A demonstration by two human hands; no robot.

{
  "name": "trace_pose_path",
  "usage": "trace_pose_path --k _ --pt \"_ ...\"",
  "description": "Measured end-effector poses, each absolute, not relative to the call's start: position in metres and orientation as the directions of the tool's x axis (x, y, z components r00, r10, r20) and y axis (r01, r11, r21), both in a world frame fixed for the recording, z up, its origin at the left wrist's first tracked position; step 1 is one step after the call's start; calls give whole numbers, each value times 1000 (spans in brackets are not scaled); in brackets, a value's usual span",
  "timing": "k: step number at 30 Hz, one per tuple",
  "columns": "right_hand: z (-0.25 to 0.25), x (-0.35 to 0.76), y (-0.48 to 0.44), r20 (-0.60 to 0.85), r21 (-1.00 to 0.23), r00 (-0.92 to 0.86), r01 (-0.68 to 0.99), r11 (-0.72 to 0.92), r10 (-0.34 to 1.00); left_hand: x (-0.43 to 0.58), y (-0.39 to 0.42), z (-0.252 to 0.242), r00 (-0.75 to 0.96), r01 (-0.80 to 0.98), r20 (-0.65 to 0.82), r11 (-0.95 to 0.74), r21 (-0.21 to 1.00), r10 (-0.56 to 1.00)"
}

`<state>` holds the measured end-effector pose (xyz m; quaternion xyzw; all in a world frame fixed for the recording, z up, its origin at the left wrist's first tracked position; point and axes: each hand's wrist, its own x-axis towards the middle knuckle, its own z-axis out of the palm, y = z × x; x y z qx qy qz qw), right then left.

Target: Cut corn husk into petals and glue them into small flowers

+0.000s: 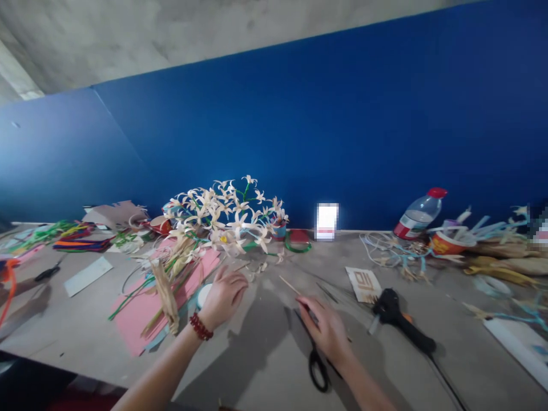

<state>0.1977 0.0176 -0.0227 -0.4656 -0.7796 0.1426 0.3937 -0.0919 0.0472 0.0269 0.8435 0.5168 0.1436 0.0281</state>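
My left hand (226, 294), with a red bead bracelet at the wrist, is over the table beside a small white round object (204, 296), its fingers bent and somewhat blurred. Whether it holds anything cannot be made out. Between the fingertips of my right hand (323, 325) is a thin light stick (289, 284) that points up and left. Black-handled scissors (319, 371) lie under and beside that hand. White paper-like flowers on green stems (231, 214) stand behind my left hand. Pink sheets (132, 319) with dried husks (166, 294) on them lie to the left.
A black glue gun (402, 322) lies right of my right hand, near a white card (363, 284). Farther back are a bottle (419, 217), a red cup (449, 242) and husks. Coloured stems (81, 242) and a pale card (88, 276) lie left. A blue wall (321, 125) stands behind.
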Motion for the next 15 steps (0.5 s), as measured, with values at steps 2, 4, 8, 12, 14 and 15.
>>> trace_pose_path --k 2,4,8,12,14,15 --pt "-21 199 20 500 -570 -269 614 546 823 -81 34 26 464 826 231 -512 238 855" --pt "-20 200 22 514 -543 -285 622 564 809 -67 15 24 546 775 201 -582 246 813" --pt "-19 198 25 534 -510 -282 644 570 797 -33 -34 8 828 522 41 -795 309 560" --pt "-14 197 23 543 -504 -278 647 572 792 -15 -65 -17 899 408 32 -862 300 437" --pt "-10 199 21 555 -499 -273 647 577 786 -15 -65 -26 887 434 50 -864 255 460" --pt "-7 200 20 563 -498 -269 644 581 781 -17 -60 -30 871 463 59 -857 227 487"
